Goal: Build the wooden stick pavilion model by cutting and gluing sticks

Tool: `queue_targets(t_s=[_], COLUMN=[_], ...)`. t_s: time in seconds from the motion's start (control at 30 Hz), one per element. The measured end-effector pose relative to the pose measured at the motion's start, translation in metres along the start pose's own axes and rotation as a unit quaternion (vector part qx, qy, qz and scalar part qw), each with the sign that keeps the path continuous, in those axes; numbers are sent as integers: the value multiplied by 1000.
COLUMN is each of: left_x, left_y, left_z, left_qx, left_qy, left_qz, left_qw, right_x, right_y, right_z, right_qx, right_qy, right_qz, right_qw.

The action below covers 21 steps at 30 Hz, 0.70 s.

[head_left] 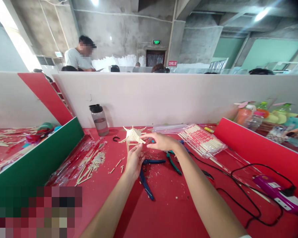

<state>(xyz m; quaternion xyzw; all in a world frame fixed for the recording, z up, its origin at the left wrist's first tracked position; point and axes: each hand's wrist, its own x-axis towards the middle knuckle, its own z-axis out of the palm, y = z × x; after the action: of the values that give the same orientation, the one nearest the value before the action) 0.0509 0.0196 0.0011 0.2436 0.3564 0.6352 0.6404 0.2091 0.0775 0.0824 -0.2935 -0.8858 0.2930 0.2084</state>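
A small pavilion model (133,135) made of pale wooden sticks, with a pointed roof and upturned corners, stands at the middle of the red table. My left hand (134,160) is closed on its lower right side, with fingertips just under the roof edge. From the right, my right hand (160,141) reaches to the roof's right corner, its thumb and index finger apart. Nothing shows between those fingers. Blue-handled pliers (146,181) lie open below my hands, and green-handled pliers (173,163) lie beside my right forearm.
A water bottle (99,120) stands at the back left. Stick offcuts (98,160) lie left. Packed sticks (205,140) lie at the right, near black cables and a purple power strip (279,193). Green (44,155) and red (263,150) dividers flank the table. A person (79,56) stands behind the partition.
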Motion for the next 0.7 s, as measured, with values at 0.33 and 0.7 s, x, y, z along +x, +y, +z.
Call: queue_targets(t_s=[0.33, 0.7], left_x=[0, 0], left_y=[0, 1], left_z=[2, 2], left_qx=[9, 1], left_qy=[-3, -9], left_qz=[1, 7], left_qw=[1000, 1000], right_x=[0, -1], right_y=[-2, -7], right_z=[0, -3], right_qx=[-2, -9], right_qy=[-2, -11], right_qz=[5, 13], right_qw=[1000, 1000])
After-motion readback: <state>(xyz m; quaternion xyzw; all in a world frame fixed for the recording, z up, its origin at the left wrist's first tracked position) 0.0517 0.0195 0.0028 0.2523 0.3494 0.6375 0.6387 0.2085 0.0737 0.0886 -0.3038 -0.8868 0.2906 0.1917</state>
